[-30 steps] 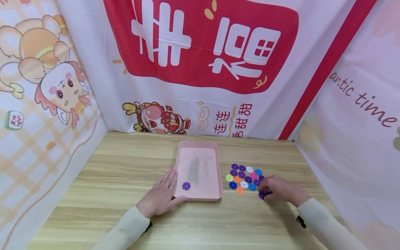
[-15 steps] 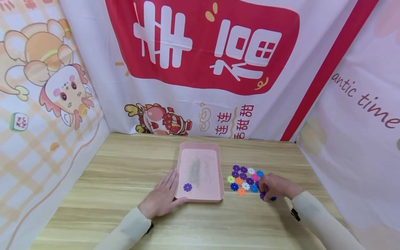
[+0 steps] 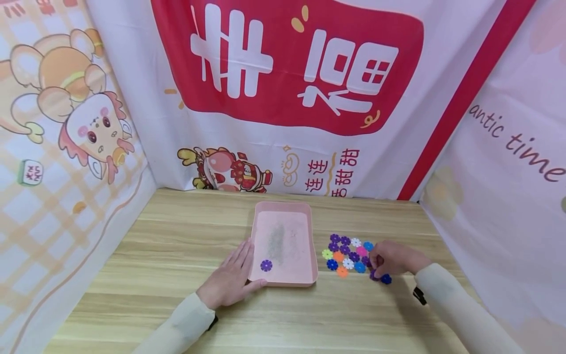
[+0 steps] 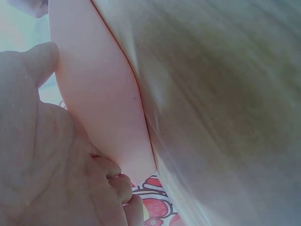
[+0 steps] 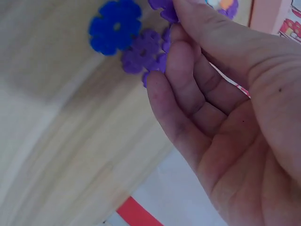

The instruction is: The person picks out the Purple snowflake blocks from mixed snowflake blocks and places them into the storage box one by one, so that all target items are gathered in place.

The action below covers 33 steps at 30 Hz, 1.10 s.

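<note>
In the right wrist view, my right hand [image 5: 225, 94] pinches a purple snowflake disc [image 5: 164, 8] between thumb and fingers, raised over the table. Just beyond it, a blue snowflake disc [image 5: 116, 27] and a purple one [image 5: 142, 51] lie flat. In the head view, the right hand [image 3: 394, 258] is at the right edge of a cluster of coloured snowflake discs [image 3: 348, 264]. My left hand [image 3: 227, 275] rests against the left side of a pink tray [image 3: 314, 255], fingers straight, thumb at its near corner. One purple snowflake disc [image 3: 266, 265] lies inside the tray.
The discs lie on a wood-grain table [image 3: 300, 317], right of the tray. A printed cloth [image 3: 283, 118] hangs behind the table. More printed cloth [image 3: 508, 221] borders the right side, and another sheet [image 3: 79, 162] the left.
My right hand has shifted slightly at the right edge of the cluster, and the blue disc beside it shows more fully. The left hand stays against the tray.
</note>
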Available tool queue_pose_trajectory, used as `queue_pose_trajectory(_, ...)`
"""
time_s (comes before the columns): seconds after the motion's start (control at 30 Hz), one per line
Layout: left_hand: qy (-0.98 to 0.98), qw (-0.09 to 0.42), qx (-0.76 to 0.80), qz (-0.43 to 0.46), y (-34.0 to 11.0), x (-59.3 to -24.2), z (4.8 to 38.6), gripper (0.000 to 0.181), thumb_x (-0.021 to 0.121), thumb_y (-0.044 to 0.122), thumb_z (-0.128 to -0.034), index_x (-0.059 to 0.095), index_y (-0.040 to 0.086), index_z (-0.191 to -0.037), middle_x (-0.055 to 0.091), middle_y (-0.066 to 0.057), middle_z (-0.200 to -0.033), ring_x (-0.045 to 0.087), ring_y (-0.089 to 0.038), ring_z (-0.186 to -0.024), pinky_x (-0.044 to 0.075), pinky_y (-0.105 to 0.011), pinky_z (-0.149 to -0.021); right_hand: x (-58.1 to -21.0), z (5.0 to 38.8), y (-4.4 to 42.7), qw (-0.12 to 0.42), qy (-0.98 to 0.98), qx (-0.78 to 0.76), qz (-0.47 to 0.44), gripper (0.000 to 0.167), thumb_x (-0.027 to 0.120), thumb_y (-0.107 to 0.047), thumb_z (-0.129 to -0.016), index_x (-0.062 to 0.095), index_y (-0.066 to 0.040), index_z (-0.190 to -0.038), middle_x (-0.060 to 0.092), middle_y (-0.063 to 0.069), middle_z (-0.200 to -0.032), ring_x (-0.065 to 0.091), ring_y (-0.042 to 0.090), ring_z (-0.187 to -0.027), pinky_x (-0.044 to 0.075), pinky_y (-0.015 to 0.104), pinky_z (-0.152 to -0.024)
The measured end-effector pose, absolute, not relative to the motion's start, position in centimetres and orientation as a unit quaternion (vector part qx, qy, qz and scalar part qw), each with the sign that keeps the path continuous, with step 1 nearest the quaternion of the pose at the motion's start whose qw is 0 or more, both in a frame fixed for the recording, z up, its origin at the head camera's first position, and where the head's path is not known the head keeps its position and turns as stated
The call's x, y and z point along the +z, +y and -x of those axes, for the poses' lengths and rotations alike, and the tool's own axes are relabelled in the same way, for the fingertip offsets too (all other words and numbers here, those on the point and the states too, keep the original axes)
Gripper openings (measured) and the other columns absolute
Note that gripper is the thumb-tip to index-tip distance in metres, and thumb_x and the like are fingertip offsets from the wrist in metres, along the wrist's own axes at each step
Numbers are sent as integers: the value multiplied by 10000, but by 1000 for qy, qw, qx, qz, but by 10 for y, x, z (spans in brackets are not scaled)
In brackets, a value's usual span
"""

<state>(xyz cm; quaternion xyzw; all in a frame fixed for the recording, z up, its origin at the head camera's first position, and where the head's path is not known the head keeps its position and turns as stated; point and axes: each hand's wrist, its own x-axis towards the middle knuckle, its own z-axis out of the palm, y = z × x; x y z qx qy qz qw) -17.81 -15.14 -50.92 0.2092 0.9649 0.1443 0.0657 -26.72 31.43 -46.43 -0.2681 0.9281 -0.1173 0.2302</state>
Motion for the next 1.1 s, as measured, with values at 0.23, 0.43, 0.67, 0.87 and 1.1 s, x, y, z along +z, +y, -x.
queue_pose_trajectory(0.23,964,69,152,-207,-151,-506,177,984,498,625,-1057,141,-65,-1661,80,-233,-1773,119,-403,-1656,194,-562,-1349,-444,280,309,222,925,-116,285,199,789,-129,-949,706,-176,-775,633,-95,-744,528,39,-666,477,203,-619)
queue_pose_trajectory(0.43,964,69,154,-204,-151,-505,177,979,507,614,-1058,141,-65,-1661,77,-232,-1773,116,-404,-1656,191,-565,-1348,-425,293,294,216,924,-112,293,172,729,-128,-987,739,-137,-816,632,-79,-723,534,55,-659,483,212,-625)
queue_pose_trajectory(0.67,964,64,151,-211,-151,-507,177,979,502,619,-1058,151,-70,-1658,81,-240,-1771,125,-411,-1653,203,-568,-1344,-410,307,265,228,922,-100,298,150,688,-153,-1033,764,-134,-904,669,-56,-778,569,82,-691,531,233,-672)
queue_pose_trajectory(0.87,964,62,151,-210,-151,-508,177,979,501,625,-1055,161,-67,-1658,92,-235,-1772,132,-405,-1653,210,-566,-1344,-403,314,232,230,922,-99,295,156,668,-198,-1055,773,-176,-941,695,-57,-813,610,109,-727,583,269,-730)
queue_pose_trajectory(1.1,964,60,146,-213,-152,-507,176,977,496,626,-1057,164,-70,-1657,93,-239,-1770,136,-407,-1652,206,-560,-1346,-401,320,188,237,915,-100,310,140,654,-184,-1055,754,-140,-968,713,-9,-850,647,134,-746,585,275,-730)
